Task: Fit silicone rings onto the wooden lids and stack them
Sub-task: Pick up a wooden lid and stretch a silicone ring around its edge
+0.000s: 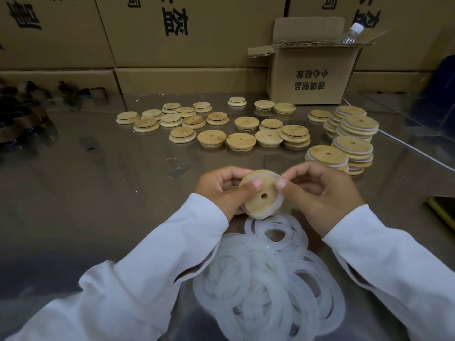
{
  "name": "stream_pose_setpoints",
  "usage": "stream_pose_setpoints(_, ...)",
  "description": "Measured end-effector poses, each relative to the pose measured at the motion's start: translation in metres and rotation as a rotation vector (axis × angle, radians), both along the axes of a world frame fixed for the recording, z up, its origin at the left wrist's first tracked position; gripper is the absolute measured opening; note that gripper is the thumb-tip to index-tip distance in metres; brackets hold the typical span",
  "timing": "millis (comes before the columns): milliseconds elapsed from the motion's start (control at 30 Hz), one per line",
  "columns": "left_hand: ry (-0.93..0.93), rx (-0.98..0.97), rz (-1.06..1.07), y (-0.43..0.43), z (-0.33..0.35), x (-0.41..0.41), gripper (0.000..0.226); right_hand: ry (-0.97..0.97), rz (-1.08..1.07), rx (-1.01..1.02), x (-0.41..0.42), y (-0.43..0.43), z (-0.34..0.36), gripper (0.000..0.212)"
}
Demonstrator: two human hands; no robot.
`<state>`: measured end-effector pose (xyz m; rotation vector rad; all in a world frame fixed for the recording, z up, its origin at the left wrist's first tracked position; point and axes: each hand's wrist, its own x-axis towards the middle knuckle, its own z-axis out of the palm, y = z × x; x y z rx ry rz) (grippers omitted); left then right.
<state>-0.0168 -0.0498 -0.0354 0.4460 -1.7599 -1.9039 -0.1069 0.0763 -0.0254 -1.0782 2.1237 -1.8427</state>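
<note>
Grips round holed wooden lid point(258, 199) in curled left hand point(221, 190); pinches translucent white silicone ring point(280, 201) at rim with right hand point(320, 193). Risks unseating far side through uneven stretch.

Rings point(268, 279) before lids point(211, 137), stacks point(352, 141) right

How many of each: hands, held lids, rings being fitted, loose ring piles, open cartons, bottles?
hands: 2, left hand, right hand
held lid: 1
ring being fitted: 1
ring pile: 1
open carton: 1
plastic bottle: 1
Total: 7
</note>
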Motion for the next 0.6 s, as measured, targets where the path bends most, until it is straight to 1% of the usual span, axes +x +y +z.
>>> stream_pose_setpoints(167,0.019,0.056,0.038,0.001,0.0,-0.002,0.007,0.12,-0.135,0.014,0.001,-0.001,-0.002,0.009)
stream_pose_setpoints(333,0.008,0.024,0.028,0.0,0.002,-0.001,0.005,0.268,-0.18,0.086,-0.001,-0.001,-0.003,0.013)
stream_pose_setpoints(367,0.009,0.022,0.029,0.001,0.002,-0.001,0.005,0.274,-0.182,0.103,-0.002,-0.001,-0.003,0.015)
stream_pose_setpoints(533,0.005,-0.006,0.046,0.003,0.003,-0.003,0.006,0.153,-0.128,0.138,-0.008,0.0,-0.002,0.021)
stream_pose_setpoints(600,0.01,0.003,0.057,0.002,0.003,-0.004,0.007,0.144,-0.112,0.154,-0.009,0.0,-0.001,0.022)
